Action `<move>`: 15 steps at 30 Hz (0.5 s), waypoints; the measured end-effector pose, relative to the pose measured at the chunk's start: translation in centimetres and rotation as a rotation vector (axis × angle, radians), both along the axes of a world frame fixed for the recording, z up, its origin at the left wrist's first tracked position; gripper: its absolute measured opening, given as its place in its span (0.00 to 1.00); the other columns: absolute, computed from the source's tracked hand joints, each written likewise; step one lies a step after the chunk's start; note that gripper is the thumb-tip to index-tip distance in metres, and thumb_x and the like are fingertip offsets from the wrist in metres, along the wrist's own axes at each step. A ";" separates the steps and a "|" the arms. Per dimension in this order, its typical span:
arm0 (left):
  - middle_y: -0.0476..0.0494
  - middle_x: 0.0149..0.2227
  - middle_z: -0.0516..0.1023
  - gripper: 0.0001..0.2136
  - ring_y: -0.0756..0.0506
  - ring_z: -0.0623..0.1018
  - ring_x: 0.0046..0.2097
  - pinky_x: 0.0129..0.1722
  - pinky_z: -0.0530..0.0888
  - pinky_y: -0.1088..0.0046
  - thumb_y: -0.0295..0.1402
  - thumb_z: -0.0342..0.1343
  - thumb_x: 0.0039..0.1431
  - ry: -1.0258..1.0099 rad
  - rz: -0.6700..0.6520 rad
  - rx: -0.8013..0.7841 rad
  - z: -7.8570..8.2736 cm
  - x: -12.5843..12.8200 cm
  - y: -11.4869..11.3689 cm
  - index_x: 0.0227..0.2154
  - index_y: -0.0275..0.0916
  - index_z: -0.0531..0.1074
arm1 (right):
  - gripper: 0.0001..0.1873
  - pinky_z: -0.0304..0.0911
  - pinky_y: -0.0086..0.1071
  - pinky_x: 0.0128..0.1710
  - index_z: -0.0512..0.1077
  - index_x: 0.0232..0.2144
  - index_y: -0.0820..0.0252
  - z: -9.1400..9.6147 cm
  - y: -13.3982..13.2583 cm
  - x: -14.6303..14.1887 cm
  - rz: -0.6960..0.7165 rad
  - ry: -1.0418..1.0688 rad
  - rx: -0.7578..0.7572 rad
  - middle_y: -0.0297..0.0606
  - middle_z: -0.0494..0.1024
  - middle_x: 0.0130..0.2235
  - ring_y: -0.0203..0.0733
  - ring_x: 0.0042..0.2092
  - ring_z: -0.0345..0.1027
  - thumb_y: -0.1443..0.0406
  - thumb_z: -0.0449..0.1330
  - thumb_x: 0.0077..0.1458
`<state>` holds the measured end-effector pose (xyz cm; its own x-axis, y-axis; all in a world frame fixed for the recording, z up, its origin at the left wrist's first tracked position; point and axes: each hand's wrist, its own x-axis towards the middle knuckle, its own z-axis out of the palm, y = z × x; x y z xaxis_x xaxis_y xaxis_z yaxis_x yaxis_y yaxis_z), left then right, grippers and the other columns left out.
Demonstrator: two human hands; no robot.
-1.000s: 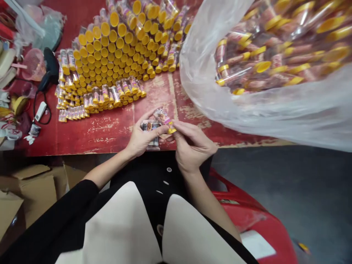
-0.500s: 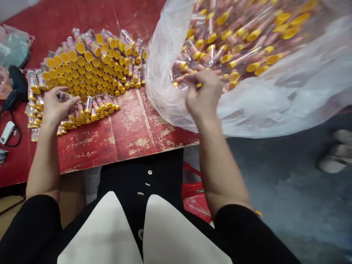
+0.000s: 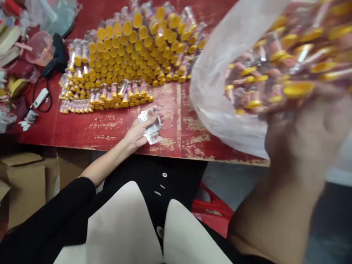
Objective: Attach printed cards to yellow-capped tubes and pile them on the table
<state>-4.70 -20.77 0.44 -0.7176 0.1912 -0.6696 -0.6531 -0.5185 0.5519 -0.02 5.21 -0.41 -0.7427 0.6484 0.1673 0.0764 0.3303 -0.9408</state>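
My left hand (image 3: 140, 132) rests near the table's front edge, gripping a small bunch of printed, shiny packets (image 3: 150, 126). A large, pale plastic bag (image 3: 220, 95) full of yellow-capped clear tubes (image 3: 255, 73) fills the upper right. My right hand (image 3: 299, 135) is close to the camera, blurred, against the bag's underside. A yellow cap (image 3: 298, 89) shows just above it, but the blur hides any grip. Behind my left hand, many more yellow-capped tubes (image 3: 123, 55) lie in a tight, stacked block on the table.
The worn red table (image 3: 110, 137) has a black glue gun (image 3: 59, 53) with a cable, a white plug (image 3: 40, 98) and a pink plastic bowl (image 3: 40, 49) at the left. Cardboard boxes (image 3: 24, 187) lie below the left edge, and a red plastic object (image 3: 213, 209) stands on the floor.
My left hand has moved from the tube rows to the front of the table, now with packets. My right hand has come out of the bag toward the camera.
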 end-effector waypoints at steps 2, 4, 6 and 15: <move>0.50 0.25 0.77 0.05 0.53 0.76 0.24 0.32 0.75 0.76 0.21 0.64 0.55 -0.068 -0.015 0.028 -0.8 1.1 0.2 0.30 0.33 0.74 | 0.27 0.61 0.35 0.33 0.74 0.29 0.56 0.2 -4.1 2.8 0.133 -0.110 -0.172 0.35 0.73 0.32 0.31 0.30 0.65 0.44 0.73 0.35; 0.52 0.22 0.74 0.13 0.53 0.74 0.22 0.29 0.74 0.75 0.24 0.73 0.43 -0.112 -0.063 0.081 -1.6 2.4 0.7 0.28 0.33 0.72 | 0.25 0.58 0.33 0.31 0.71 0.25 0.57 -0.6 -8.0 4.4 0.156 -0.182 -0.320 0.31 0.70 0.28 0.31 0.28 0.62 0.51 0.76 0.31; 0.52 0.24 0.75 0.19 0.53 0.74 0.23 0.29 0.73 0.74 0.25 0.77 0.33 -0.082 -0.032 0.146 -2.6 3.3 1.3 0.28 0.33 0.73 | 0.22 0.57 0.32 0.30 0.72 0.27 0.58 -1.6 -11.2 4.7 0.182 -0.235 -0.401 0.28 0.68 0.25 0.31 0.26 0.60 0.55 0.75 0.31; 0.50 0.26 0.76 0.24 0.51 0.74 0.25 0.27 0.70 0.73 0.39 0.77 0.31 -0.079 -0.008 0.244 -3.3 4.6 0.9 0.29 0.34 0.74 | 0.16 0.66 0.40 0.33 0.77 0.28 0.52 -1.9 -14.1 2.9 0.334 -0.371 -0.249 0.36 0.77 0.29 0.41 0.29 0.69 0.57 0.71 0.31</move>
<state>-0.10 -19.86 -2.84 -0.6625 0.3598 -0.6570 -0.6941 -0.6246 0.3578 2.88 -8.86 -2.26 -0.8945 0.3540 -0.2731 0.3470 0.1644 -0.9233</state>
